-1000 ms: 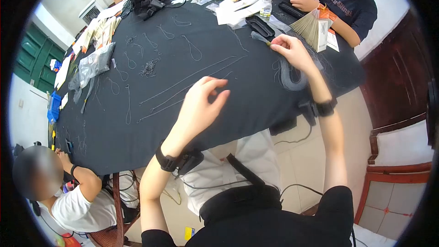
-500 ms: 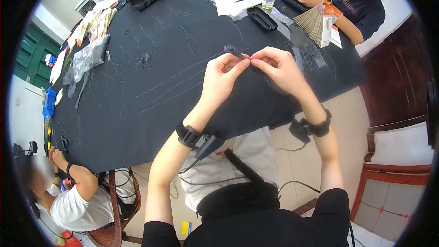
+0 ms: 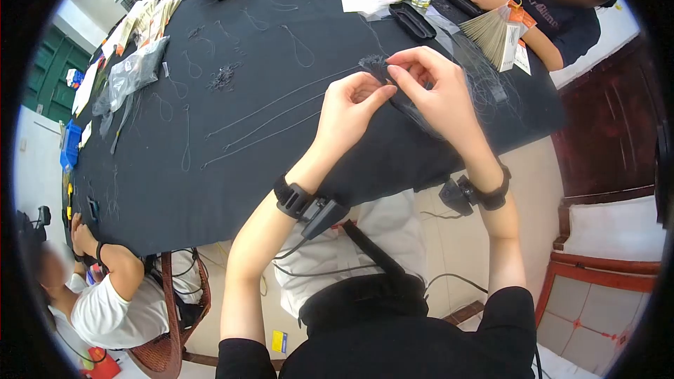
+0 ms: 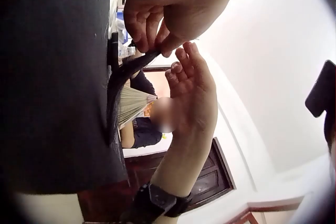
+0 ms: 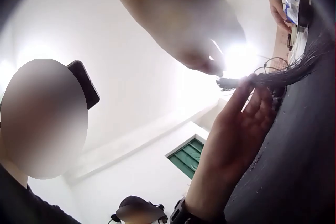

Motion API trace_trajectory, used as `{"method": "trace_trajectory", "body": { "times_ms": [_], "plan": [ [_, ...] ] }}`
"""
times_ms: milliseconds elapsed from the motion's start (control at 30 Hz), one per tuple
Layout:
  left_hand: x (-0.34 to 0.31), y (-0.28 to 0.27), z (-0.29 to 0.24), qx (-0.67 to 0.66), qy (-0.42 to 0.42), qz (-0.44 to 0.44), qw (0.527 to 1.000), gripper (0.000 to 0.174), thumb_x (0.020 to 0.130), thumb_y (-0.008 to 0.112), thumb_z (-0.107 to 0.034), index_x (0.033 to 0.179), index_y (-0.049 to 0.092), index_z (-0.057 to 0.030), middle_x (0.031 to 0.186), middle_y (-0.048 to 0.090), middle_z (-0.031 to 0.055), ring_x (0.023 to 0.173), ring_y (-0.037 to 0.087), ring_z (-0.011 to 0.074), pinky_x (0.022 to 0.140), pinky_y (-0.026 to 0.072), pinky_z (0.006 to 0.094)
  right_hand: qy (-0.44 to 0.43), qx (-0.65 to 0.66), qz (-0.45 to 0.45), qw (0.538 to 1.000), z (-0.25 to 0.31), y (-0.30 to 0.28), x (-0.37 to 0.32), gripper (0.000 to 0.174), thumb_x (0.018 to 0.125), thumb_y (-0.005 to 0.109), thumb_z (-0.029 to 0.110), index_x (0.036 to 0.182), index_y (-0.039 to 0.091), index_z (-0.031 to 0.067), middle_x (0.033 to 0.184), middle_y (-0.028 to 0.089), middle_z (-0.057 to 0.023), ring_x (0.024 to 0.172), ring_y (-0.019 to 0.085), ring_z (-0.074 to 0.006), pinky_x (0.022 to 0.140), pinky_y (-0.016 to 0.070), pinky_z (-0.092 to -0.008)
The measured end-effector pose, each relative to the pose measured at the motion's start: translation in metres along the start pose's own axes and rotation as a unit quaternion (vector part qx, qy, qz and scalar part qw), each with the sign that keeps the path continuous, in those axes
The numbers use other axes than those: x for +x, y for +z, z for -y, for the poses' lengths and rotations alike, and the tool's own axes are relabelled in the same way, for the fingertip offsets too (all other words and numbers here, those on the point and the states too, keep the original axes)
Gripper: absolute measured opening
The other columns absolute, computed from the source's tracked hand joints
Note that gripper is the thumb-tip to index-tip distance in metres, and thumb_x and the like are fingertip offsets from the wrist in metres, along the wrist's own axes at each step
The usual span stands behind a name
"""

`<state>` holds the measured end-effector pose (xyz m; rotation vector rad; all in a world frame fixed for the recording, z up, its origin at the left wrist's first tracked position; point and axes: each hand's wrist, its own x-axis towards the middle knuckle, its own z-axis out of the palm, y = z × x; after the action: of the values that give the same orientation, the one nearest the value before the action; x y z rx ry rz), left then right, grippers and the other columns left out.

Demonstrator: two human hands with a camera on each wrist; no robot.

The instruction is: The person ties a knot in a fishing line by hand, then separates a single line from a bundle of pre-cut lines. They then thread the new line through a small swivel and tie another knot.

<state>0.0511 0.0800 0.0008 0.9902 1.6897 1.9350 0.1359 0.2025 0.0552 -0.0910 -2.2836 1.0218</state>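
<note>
- Left hand [image 3: 349,107] pinches a dark thread bundle [image 3: 377,67] just below its frayed end.
- Right hand [image 3: 430,90] pinches that end, above the black tabletop's [image 3: 232,168] near edge.

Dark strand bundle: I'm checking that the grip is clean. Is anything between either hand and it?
Nothing visible stands between them. The left hand and the right hand both pinch the dark strand bundle directly, bare fingers on the strands, over the black tablecloth.
</note>
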Motion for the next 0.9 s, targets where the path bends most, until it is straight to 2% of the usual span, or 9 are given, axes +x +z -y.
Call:
{"method": "trace_trajectory", "body": {
  "times_ms": [67, 167, 267, 300, 367, 500, 700, 867, 900],
  "plan": [
    [-0.001, 0.0, -0.004, 0.003, 0.001, 0.003, 1.0, 0.015, 0.079, 0.064, -0.011, 0.077, 0.059, 0.0036, 0.069, 0.064, 0.0052, 0.064, 0.057, 0.0057, 0.058, 0.044, 0.0204, 0.013, 0.004, -0.018, 1.0, 0.002, 0.001, -0.002, 0.013, 0.076, 0.063, 0.01, 0.085, 0.062, 0.0013, 0.07, 0.055, -0.0038, 0.053, 0.047, -0.0079, 0.049, 0.0375, -0.0212],
    [-0.001, 0.0, 0.0, 0.032, 0.007, -0.008, 0.999, 0.014, 0.079, 0.064, -0.01, 0.077, 0.059, 0.0033, 0.068, 0.064, 0.0053, 0.064, 0.057, 0.006, 0.058, 0.0443, 0.0204, -0.026, -0.032, -0.016, 0.999, 0.013, -0.001, -0.004, 0.013, 0.075, 0.064, 0.01, 0.085, 0.061, 0.0022, 0.072, 0.054, -0.0048, 0.055, 0.048, -0.0093, 0.049, 0.0377, -0.022],
    [-0.001, 0.003, 0.006, 0.0, 0.025, -0.02, 0.999, 0.012, 0.079, 0.062, -0.009, 0.078, 0.06, 0.0033, 0.068, 0.064, 0.0052, 0.063, 0.057, 0.0062, 0.057, 0.0446, 0.0205, -0.049, -0.064, 0.013, 0.997, 0.02, 0.004, -0.007, 0.015, 0.074, 0.066, 0.011, 0.083, 0.059, 0.0018, 0.075, 0.053, -0.0066, 0.059, 0.051, -0.0129, 0.05, 0.0407, -0.0241],
    [-0.002, 0.003, 0.005, 0.003, 0.017, -0.008, 1.0, 0.011, 0.08, 0.061, -0.007, 0.081, 0.059, 0.0032, 0.072, 0.064, 0.0048, 0.067, 0.057, 0.0059, 0.061, 0.0452, 0.0205, -0.06, -0.065, 0.004, 0.996, 0.022, 0.008, -0.007, 0.016, 0.073, 0.067, 0.012, 0.08, 0.058, 0.0002, 0.076, 0.053, -0.0086, 0.061, 0.055, -0.0178, 0.053, 0.0443, -0.0281],
    [-0.003, 0.001, 0.001, 0.01, 0.001, 0.016, 1.0, 0.008, 0.082, 0.059, -0.005, 0.085, 0.059, 0.003, 0.081, 0.064, 0.0039, 0.077, 0.058, 0.0051, 0.07, 0.0462, 0.0204, -0.047, -0.086, -0.013, 0.995, 0.018, 0.014, -0.006, 0.016, 0.073, 0.067, 0.011, 0.078, 0.056, -0.0007, 0.077, 0.053, -0.0099, 0.064, 0.057, -0.0205, 0.055, 0.0457, -0.0299],
    [-0.001, 0.0, 0.006, 0.041, 0.01, 0.011, 0.999, 0.009, 0.082, 0.058, -0.005, 0.086, 0.058, 0.0038, 0.078, 0.063, 0.0025, 0.073, 0.056, 0.0041, 0.065, 0.0446, 0.0194, -0.04, -0.118, -0.029, 0.992, 0.01, 0.019, -0.003, 0.014, 0.073, 0.065, 0.008, 0.076, 0.055, -0.0017, 0.077, 0.053, -0.0115, 0.066, 0.059, -0.0231, 0.056, 0.0476, -0.0309],
    [-0.003, 0.0, -0.002, 0.089, 0.01, 0.008, 0.996, 0.014, 0.082, 0.059, -0.009, 0.086, 0.059, 0.0044, 0.073, 0.061, 0.0004, 0.068, 0.053, 0.0031, 0.06, 0.0419, 0.0188, -0.028, -0.088, -0.013, 0.996, 0.011, 0.022, -0.004, 0.008, 0.074, 0.061, 0.004, 0.078, 0.056, -0.0019, 0.077, 0.053, -0.0114, 0.065, 0.058, -0.0228, 0.056, 0.0475, -0.032],
    [-0.002, 0.001, 0.003, 0.058, 0.017, 0.004, 0.998, 0.015, 0.082, 0.06, -0.011, 0.084, 0.059, 0.004, 0.072, 0.061, 0.0011, 0.067, 0.053, 0.003, 0.059, 0.0419, 0.019, -0.036, -0.084, -0.027, 0.995, 0.01, 0.02, -0.005, 0.007, 0.074, 0.06, 0.003, 0.078, 0.057, -0.0014, 0.074, 0.053, -0.0095, 0.057, 0.053, -0.0185, 0.05, 0.0423, -0.0293],
    [-0.002, 0.001, 0.004, 0.062, 0.021, -0.005, 0.998, 0.015, 0.081, 0.061, -0.011, 0.082, 0.06, 0.0042, 0.07, 0.062, 0.0036, 0.065, 0.055, 0.0052, 0.058, 0.0435, 0.0204, -0.037, -0.084, -0.029, 0.995, 0.01, 0.02, -0.005, 0.006, 0.074, 0.06, 0.003, 0.078, 0.057, -0.0014, 0.073, 0.053, -0.0091, 0.055, 0.052, -0.0176, 0.049, 0.0412, -0.0284]
  ]
}}
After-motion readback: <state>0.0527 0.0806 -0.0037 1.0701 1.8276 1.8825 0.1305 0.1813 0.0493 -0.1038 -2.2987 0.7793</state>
